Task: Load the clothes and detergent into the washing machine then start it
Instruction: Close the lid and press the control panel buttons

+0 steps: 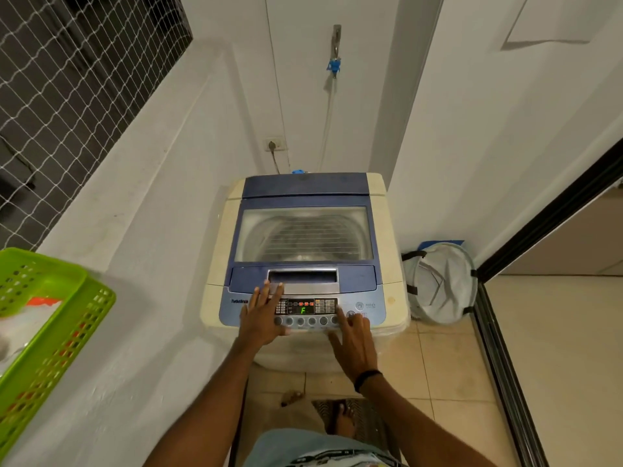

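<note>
Hands (263, 320) on control panel (305, 310) (lid (303, 234) down)

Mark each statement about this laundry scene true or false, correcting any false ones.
1. The lid of the washing machine is closed. True.
2. The right hand hangs away from the machine. False: its forefinger reaches the control panel buttons.
3. The display is lit. True.
4. The green basket sits on the floor right of the machine. False: it sits on the left ledge; a white laundry bag sits right.
5. The left hand lies open on the control panel. True.
</note>
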Demonstrator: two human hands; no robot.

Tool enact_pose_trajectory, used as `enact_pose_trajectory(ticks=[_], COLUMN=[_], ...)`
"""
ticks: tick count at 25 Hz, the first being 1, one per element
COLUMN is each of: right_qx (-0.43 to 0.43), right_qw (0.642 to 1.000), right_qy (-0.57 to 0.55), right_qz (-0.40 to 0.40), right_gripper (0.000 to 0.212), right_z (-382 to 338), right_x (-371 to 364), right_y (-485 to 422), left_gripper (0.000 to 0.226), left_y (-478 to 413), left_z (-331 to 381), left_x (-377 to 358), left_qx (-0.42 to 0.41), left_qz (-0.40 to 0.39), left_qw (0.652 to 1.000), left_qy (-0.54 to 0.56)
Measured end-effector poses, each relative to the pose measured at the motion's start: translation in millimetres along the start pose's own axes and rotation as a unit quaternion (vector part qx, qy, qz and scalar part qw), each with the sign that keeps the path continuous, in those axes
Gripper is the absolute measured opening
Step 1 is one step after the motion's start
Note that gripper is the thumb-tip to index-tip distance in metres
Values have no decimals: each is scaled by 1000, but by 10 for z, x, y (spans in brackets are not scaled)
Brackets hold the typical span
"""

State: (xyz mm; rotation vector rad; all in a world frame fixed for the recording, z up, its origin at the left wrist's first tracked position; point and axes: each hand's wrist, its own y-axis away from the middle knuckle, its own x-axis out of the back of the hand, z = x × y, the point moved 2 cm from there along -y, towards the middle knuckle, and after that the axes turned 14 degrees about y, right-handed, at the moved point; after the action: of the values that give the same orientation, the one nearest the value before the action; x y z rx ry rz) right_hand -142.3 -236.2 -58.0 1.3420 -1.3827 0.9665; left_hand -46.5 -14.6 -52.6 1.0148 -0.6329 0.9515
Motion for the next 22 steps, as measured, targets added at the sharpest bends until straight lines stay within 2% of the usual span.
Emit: enact_pose_trajectory(ticks=[5, 9, 13, 22], right_qx=[9, -17, -55, -95], right_qw=[992, 990, 989, 985], right_qy=[48, 74, 65, 82], right_qz=[-114, -120, -117, -116], right_gripper=[86, 93, 99, 96], right_z=[111, -8, -82, -208], right_x=[-159, -158, -219, -161], right_y=[328, 352, 383, 424], left_gripper=[129, 133, 131, 130], left_y=[60, 110, 154, 181], left_z=[-127, -183, -198, -188], left_x=[-51, -112, -124, -109], left_qx=[63, 90, 87, 79], left_qz=[71, 104, 95, 101], left_qw=[995, 987, 987, 986], left_qy=[42, 82, 98, 108])
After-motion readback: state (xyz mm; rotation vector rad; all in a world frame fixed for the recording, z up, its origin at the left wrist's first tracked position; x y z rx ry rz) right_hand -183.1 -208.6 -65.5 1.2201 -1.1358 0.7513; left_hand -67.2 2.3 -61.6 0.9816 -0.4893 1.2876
